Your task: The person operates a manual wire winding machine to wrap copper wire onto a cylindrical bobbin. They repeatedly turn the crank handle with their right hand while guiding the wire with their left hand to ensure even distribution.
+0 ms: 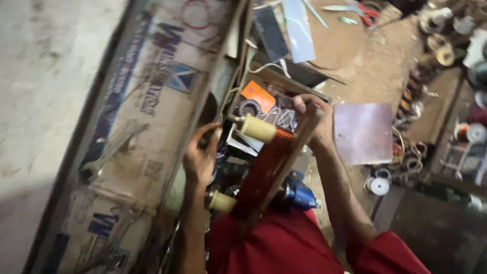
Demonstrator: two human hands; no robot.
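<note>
Right hand clamps its fingers over the top end of the reddish wooden frame, which sits tilted above the red lap. Left hand curls beside the frame's left edge, between two cream pegs; what it grips, I cannot tell. A blue motor sits just behind, a wrench lies left.

Whole view was motion-blurred | my left hand fingertips hid behind the wooden frame | blue tool half covered by it
</note>
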